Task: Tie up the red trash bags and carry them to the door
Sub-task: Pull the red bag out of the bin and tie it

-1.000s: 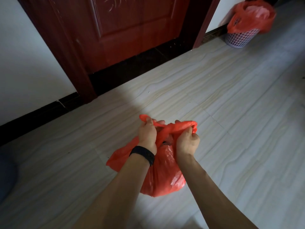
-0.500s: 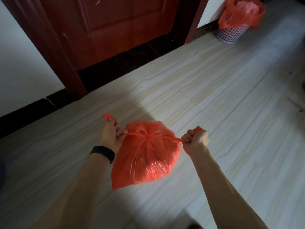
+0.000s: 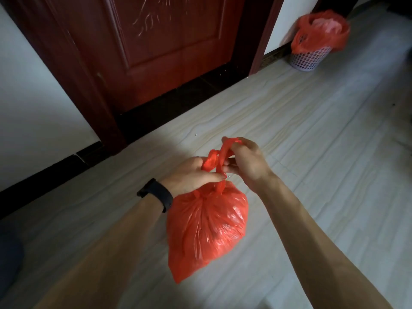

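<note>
While hanging bunched | red bag (image 3: 207,228) glossy, crinkled | handles twisted upward

We can't read any text, label, brand or number anywhere here. The red trash bag (image 3: 207,228) is plain plastic with no print showing, and the black wristband (image 3: 157,194) has a dark face with nothing legible on it. The door (image 3: 142,41) only has a carved pattern, no letters that we can make out.
</note>
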Available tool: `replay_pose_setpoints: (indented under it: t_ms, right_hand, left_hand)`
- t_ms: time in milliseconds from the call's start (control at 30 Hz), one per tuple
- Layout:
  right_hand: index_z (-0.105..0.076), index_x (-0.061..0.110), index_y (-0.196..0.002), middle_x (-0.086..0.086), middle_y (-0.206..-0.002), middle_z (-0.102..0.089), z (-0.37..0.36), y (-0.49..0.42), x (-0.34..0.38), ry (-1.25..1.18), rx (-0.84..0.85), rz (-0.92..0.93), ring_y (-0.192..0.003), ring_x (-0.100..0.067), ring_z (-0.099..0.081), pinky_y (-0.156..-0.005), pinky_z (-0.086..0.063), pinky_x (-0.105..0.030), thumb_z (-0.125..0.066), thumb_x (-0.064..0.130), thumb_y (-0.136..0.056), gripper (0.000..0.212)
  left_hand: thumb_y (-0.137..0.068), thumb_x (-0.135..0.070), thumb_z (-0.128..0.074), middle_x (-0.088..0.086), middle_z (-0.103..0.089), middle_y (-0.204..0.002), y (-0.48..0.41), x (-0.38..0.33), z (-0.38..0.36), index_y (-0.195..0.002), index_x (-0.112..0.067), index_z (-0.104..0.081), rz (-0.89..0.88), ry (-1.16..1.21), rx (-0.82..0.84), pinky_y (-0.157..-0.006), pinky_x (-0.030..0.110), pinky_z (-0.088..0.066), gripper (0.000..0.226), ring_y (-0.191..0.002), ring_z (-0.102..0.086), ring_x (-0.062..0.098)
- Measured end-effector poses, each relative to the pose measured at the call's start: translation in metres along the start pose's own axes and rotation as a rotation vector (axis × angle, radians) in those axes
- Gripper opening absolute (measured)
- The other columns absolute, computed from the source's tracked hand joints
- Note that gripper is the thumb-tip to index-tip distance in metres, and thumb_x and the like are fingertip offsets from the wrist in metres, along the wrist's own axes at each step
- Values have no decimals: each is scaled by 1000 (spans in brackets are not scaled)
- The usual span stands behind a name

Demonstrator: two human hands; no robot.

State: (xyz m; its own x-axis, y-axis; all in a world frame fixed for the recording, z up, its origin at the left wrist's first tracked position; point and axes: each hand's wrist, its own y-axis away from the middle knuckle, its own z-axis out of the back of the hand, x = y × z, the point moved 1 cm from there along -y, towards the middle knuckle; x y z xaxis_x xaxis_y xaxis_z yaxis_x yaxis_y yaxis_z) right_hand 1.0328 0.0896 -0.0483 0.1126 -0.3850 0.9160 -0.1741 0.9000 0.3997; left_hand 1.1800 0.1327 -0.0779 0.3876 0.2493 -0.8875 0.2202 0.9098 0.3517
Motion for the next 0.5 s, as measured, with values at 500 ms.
replay_pose_setpoints:
  t_ms: [500]
  right_hand:
    - [-62, 23, -82, 10, -80, -68, -28, 15, -92, 697, -5, 516, -79, -6, -63, -77, -47, -27, -48, 32, -100, 25]
  left_hand:
    - [-101, -30, -51, -8, -32, -45, -25, 8, 6, -80, -13, -60, 173, 489, -306, -39, 23, -24, 28, -36, -27, 7]
